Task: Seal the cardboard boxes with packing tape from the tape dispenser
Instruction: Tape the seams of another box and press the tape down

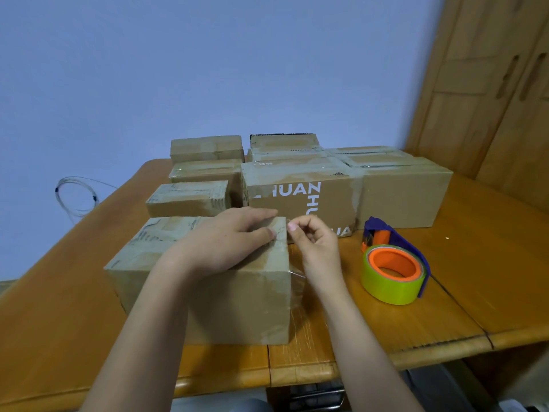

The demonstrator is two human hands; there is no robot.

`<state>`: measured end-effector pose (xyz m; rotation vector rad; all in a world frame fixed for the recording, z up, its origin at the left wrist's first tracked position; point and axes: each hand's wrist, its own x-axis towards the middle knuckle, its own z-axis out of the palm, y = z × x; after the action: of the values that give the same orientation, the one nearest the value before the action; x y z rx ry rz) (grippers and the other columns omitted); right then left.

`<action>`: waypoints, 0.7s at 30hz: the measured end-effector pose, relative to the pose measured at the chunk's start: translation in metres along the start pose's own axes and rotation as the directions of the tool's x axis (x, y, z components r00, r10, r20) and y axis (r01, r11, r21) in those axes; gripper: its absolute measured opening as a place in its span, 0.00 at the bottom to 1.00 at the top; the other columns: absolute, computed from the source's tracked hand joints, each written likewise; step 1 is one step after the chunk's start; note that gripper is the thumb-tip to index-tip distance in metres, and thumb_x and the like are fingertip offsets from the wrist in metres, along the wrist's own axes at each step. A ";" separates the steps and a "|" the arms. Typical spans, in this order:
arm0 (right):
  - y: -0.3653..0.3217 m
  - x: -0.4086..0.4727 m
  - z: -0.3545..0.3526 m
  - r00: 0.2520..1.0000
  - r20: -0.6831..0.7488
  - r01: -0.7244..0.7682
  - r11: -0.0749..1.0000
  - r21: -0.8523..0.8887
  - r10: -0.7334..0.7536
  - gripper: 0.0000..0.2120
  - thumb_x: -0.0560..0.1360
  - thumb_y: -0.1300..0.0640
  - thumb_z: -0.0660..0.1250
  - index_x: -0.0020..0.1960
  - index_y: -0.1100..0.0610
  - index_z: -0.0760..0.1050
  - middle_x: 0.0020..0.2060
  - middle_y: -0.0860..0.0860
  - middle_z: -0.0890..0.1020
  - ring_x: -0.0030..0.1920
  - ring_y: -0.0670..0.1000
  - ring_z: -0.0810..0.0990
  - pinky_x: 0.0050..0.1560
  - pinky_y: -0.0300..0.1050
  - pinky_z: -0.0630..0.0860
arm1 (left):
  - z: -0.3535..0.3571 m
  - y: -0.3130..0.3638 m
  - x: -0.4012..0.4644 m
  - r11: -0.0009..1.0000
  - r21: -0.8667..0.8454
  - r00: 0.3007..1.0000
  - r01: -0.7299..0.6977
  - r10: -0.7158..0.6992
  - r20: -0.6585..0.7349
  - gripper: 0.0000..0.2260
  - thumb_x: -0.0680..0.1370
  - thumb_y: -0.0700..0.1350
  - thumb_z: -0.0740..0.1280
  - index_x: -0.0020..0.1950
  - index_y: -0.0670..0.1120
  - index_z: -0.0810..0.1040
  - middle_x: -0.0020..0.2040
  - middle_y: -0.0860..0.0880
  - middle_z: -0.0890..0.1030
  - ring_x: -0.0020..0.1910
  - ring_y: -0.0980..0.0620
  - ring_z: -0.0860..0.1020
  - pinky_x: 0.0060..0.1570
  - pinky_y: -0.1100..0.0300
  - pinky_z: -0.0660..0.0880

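Note:
A taped cardboard box [237, 307] stands at the near middle of the wooden table [445, 316]. My left hand [225, 242] lies flat on its top near the right edge, fingers straight, pressing down. My right hand [315, 242] hovers just right of that edge with curled fingers, pinching a strip of clear tape [297, 278] that hangs down the box's right side. The tape dispenser [392, 263], purple with an orange core and a yellow-green roll, lies on the table to the right, apart from both hands.
Several more taped boxes crowd the back of the table, the largest one [303, 197] printed with white letters. A coil of clear tubing [77, 197] hangs on the blue wall at left. A wooden cabinet [490, 84] stands at right.

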<state>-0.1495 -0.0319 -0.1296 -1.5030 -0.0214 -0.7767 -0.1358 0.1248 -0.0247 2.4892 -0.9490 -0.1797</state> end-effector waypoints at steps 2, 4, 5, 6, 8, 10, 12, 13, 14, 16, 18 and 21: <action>-0.001 -0.002 0.002 1.000 -0.020 -0.013 0.999 -0.029 0.013 0.10 0.77 0.63 0.66 0.40 0.51 0.76 0.35 0.43 0.79 0.40 0.45 0.76 0.45 0.40 0.74 | 0.000 0.000 -0.001 1.000 0.001 1.000 0.005 -0.005 -0.003 0.20 0.82 0.53 0.57 0.75 0.58 0.64 0.74 0.58 0.64 0.72 0.58 0.61 0.61 0.64 0.57; -0.001 -0.005 0.004 0.998 -0.052 0.018 0.995 -0.097 -0.023 0.11 0.77 0.63 0.66 0.40 0.50 0.75 0.36 0.44 0.79 0.40 0.42 0.76 0.44 0.36 0.73 | 0.000 0.001 -0.001 1.000 0.000 1.000 0.006 -0.006 -0.007 0.20 0.82 0.53 0.57 0.75 0.58 0.64 0.74 0.58 0.64 0.72 0.58 0.61 0.60 0.64 0.57; -0.001 -0.007 0.005 0.996 -0.068 0.051 0.989 -0.135 -0.061 0.11 0.77 0.63 0.66 0.40 0.49 0.74 0.37 0.44 0.79 0.40 0.42 0.76 0.44 0.35 0.72 | 0.000 0.001 -0.001 1.000 -0.001 1.000 0.007 -0.007 -0.006 0.20 0.82 0.53 0.57 0.75 0.58 0.64 0.74 0.58 0.64 0.72 0.58 0.61 0.61 0.64 0.57; -0.001 -0.009 0.006 0.991 -0.085 0.087 0.983 -0.160 -0.102 0.11 0.77 0.62 0.67 0.40 0.48 0.74 0.37 0.45 0.79 0.40 0.41 0.76 0.44 0.34 0.72 | 0.000 0.001 -0.001 1.000 0.002 1.000 0.005 -0.005 -0.002 0.20 0.82 0.53 0.56 0.75 0.58 0.63 0.74 0.58 0.64 0.72 0.58 0.61 0.63 0.63 0.57; 0.000 -0.011 0.008 0.977 -0.113 0.159 0.969 -0.188 -0.182 0.08 0.75 0.60 0.66 0.40 0.48 0.75 0.37 0.45 0.79 0.41 0.43 0.77 0.43 0.34 0.72 | -0.001 0.002 -0.001 1.000 0.013 1.000 0.003 -0.004 0.008 0.20 0.82 0.53 0.56 0.75 0.58 0.63 0.74 0.58 0.63 0.72 0.57 0.61 0.67 0.60 0.57; 0.000 -0.012 0.008 0.966 -0.109 0.209 0.956 -0.205 -0.235 0.05 0.74 0.59 0.66 0.41 0.52 0.77 0.38 0.47 0.80 0.41 0.44 0.77 0.43 0.33 0.72 | 0.000 0.002 -0.001 1.000 0.016 1.000 0.007 -0.007 0.006 0.20 0.82 0.53 0.56 0.75 0.58 0.63 0.74 0.58 0.63 0.72 0.57 0.61 0.67 0.59 0.58; 0.000 -0.014 0.006 0.961 -0.096 0.237 0.950 -0.202 -0.260 0.04 0.75 0.59 0.66 0.43 0.57 0.80 0.39 0.49 0.80 0.42 0.44 0.78 0.44 0.34 0.73 | 0.000 0.001 -0.001 1.000 0.017 1.000 0.007 -0.007 -0.001 0.20 0.82 0.53 0.56 0.75 0.58 0.63 0.74 0.58 0.64 0.72 0.57 0.61 0.67 0.59 0.58; 0.000 -0.015 0.005 0.957 -0.086 0.255 0.945 -0.206 -0.277 0.06 0.75 0.58 0.66 0.44 0.58 0.80 0.39 0.49 0.80 0.43 0.44 0.78 0.44 0.34 0.72 | 0.001 0.000 0.000 1.000 0.016 1.000 0.006 -0.006 -0.004 0.20 0.82 0.53 0.57 0.75 0.58 0.64 0.74 0.58 0.64 0.72 0.57 0.62 0.66 0.59 0.59; 0.001 -0.018 0.004 0.953 -0.074 0.272 0.938 -0.214 -0.293 0.08 0.76 0.56 0.64 0.46 0.58 0.81 0.40 0.50 0.80 0.44 0.44 0.78 0.44 0.33 0.72 | 0.001 0.000 0.000 1.000 0.013 1.000 0.007 -0.007 -0.004 0.20 0.82 0.53 0.57 0.74 0.58 0.64 0.74 0.58 0.65 0.72 0.57 0.62 0.65 0.60 0.59; 0.001 -0.025 0.003 0.951 -0.048 0.291 0.933 -0.212 -0.307 0.12 0.77 0.54 0.61 0.51 0.57 0.81 0.42 0.50 0.79 0.45 0.44 0.77 0.45 0.33 0.72 | 0.001 0.000 0.001 1.000 0.006 1.000 0.006 -0.006 -0.005 0.20 0.82 0.53 0.57 0.74 0.58 0.64 0.74 0.58 0.65 0.72 0.57 0.62 0.65 0.61 0.58; 0.000 -0.031 0.002 0.950 -0.021 0.301 0.934 -0.191 -0.310 0.13 0.77 0.56 0.59 0.56 0.55 0.79 0.43 0.50 0.78 0.45 0.43 0.77 0.45 0.34 0.73 | 0.001 0.000 0.001 1.000 0.001 1.000 0.011 -0.011 -0.008 0.20 0.82 0.52 0.58 0.74 0.58 0.65 0.74 0.58 0.65 0.71 0.57 0.62 0.63 0.62 0.58; 0.000 -0.036 0.001 0.956 -0.022 0.284 0.940 -0.190 -0.294 0.13 0.77 0.59 0.60 0.60 0.53 0.76 0.45 0.47 0.78 0.46 0.40 0.77 0.45 0.30 0.72 | 0.001 0.001 0.001 1.000 -0.006 1.000 0.013 -0.014 -0.010 0.20 0.82 0.52 0.58 0.74 0.57 0.65 0.74 0.57 0.65 0.71 0.57 0.62 0.61 0.63 0.58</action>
<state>-0.1773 -0.0152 -0.1464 -1.6786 -0.1388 -1.0766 -0.1358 0.1228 -0.0252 2.4896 -0.9267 -0.1745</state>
